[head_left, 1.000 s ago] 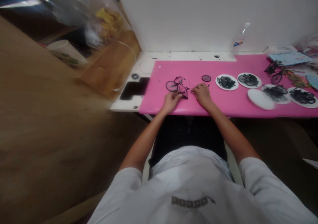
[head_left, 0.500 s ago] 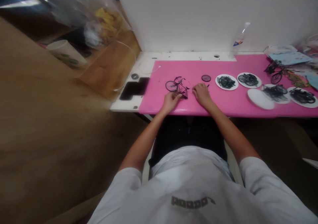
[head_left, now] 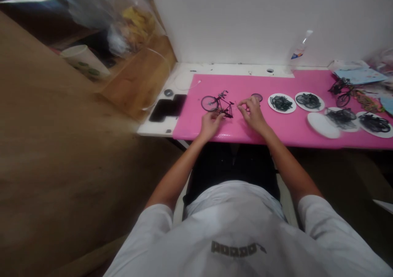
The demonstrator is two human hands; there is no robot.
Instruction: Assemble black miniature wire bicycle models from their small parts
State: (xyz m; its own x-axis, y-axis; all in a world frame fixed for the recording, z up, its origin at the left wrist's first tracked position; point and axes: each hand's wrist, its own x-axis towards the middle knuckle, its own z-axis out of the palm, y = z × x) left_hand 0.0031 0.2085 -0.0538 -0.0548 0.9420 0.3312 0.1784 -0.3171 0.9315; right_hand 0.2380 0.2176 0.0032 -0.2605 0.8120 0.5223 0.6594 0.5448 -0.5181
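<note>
A small dark model bicycle point(head_left: 226, 105) with one wheel fitted on its left side is tilted over the pink mat. My left hand point(head_left: 211, 124) pinches its lower part, near the frame and pedals. To the right, my right hand point(head_left: 252, 113) is raised a little over the mat, thumb and index finger brought together; whatever they hold is too small to name. A loose black wheel point(head_left: 257, 97) lies just behind my right hand, partly hidden by the fingers.
Right of my hands, white plates point(head_left: 281, 103) hold dark parts, and a white lid-like disc point(head_left: 324, 125) overlaps one. Another model bicycle point(head_left: 343, 93) stands farther right. Black flat objects point(head_left: 167, 108) lie at the left edge. A clear bottle point(head_left: 302, 45) is near the wall.
My right hand has lifted off the mat, its fingers now partly covering the loose wheel. The bicycle has turned slightly in my left hand.
</note>
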